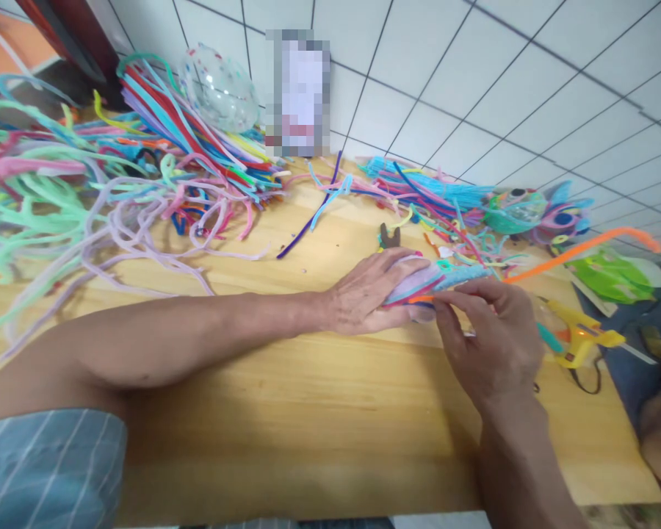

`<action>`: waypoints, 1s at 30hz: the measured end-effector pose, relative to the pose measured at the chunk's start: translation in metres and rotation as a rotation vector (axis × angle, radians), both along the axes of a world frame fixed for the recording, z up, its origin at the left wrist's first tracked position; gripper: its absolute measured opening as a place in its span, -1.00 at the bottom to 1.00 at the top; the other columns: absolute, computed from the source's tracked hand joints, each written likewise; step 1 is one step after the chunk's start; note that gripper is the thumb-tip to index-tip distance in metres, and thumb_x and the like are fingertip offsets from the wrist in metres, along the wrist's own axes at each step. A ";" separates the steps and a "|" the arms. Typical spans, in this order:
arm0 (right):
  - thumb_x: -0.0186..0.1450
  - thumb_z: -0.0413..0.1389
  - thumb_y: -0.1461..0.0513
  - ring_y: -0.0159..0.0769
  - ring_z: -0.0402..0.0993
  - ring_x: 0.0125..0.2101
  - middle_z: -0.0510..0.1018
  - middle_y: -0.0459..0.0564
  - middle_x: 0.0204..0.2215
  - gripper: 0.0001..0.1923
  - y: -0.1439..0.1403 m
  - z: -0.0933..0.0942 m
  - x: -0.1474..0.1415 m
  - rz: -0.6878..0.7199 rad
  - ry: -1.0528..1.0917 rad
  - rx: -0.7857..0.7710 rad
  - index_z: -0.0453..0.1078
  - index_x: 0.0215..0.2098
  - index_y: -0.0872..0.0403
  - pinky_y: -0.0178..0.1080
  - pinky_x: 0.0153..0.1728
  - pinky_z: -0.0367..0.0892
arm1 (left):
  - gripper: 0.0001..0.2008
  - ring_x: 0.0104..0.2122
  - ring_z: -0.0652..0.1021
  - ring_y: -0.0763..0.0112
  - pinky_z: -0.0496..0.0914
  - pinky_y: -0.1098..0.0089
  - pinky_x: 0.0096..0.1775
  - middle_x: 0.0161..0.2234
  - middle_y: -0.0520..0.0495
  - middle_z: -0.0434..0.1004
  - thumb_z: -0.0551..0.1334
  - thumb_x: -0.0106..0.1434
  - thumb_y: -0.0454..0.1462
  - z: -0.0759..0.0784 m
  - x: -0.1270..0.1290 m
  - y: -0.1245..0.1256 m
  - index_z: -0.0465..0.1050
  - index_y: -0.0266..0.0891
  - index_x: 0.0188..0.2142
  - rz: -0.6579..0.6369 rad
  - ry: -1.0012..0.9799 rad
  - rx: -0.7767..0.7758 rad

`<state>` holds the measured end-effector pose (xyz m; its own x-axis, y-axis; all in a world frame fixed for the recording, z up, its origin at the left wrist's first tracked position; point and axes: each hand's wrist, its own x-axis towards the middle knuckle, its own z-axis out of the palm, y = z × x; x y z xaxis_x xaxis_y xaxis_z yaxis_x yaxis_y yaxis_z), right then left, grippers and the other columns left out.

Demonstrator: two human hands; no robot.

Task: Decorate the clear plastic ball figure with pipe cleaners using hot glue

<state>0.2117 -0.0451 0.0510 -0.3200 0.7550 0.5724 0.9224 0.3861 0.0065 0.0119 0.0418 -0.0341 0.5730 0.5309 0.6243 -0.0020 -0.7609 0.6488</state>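
Leftmost, a tangle of pipe cleaners [115, 169] fills the upper left of the worktop [286, 382]. Mid-frame, the left hand [371, 294] clasps a pastel bundle [435, 279], just right of centre. Beside it, the right hand [490, 338] pinches an orange cleaner [578, 250] against that bundle. Further right lies a yellow glue gun [578, 334].

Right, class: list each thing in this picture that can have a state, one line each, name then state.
left hand: closed around the pipe-cleaner bundle
right hand: pinching the orange pipe cleaner
pipe-cleaner bundle: held just above the table
orange pipe cleaner: bent, one end at the bundle
glue gun: lying on the table
loose pipe cleaners: heaped, tangled
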 end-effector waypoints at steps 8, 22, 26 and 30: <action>0.37 0.25 0.25 -0.11 0.56 -0.19 0.66 0.05 -0.20 -0.88 -0.001 -0.003 -0.002 0.010 0.015 0.025 0.60 -0.14 -0.05 -0.08 -0.20 0.46 | -0.40 0.42 0.27 -0.01 0.23 -0.17 0.40 0.40 -0.33 0.26 0.04 0.55 0.03 -0.005 -0.002 0.002 0.06 -0.10 0.45 -0.015 0.037 -0.004; 0.39 0.30 0.21 -0.36 0.46 -0.49 0.68 -0.05 -0.25 -0.94 -0.003 -0.004 0.000 -0.104 0.140 0.027 0.52 -0.19 -0.03 -0.20 -0.42 0.38 | -0.42 0.41 0.31 -0.06 0.28 -0.21 0.37 0.37 -0.37 0.30 0.07 0.52 0.05 -0.002 -0.002 0.004 0.10 -0.11 0.40 -0.033 -0.006 -0.012; 0.41 0.27 0.18 -0.38 0.41 -0.51 0.66 -0.08 -0.35 -0.90 0.001 -0.005 -0.001 -0.099 0.242 -0.029 0.51 -0.28 -0.01 -0.22 -0.44 0.32 | -0.43 0.41 0.32 -0.05 0.29 -0.19 0.37 0.37 -0.39 0.29 0.05 0.53 0.06 -0.002 -0.002 0.003 0.10 -0.13 0.39 -0.032 -0.012 -0.001; 0.39 0.28 0.13 -0.39 0.38 -0.53 0.60 -0.13 -0.43 -0.85 0.002 -0.006 -0.001 -0.128 0.334 -0.095 0.52 -0.33 -0.01 -0.23 -0.44 0.31 | -0.43 0.42 0.31 -0.05 0.27 -0.19 0.39 0.37 -0.38 0.30 0.07 0.53 0.05 0.000 -0.002 0.002 0.10 -0.11 0.40 -0.030 -0.002 -0.009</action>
<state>0.2103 -0.0427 0.0453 -0.0271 0.8316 0.5547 0.9085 0.2520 -0.3333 0.0097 0.0438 -0.0346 0.5875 0.5190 0.6208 -0.0267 -0.7544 0.6559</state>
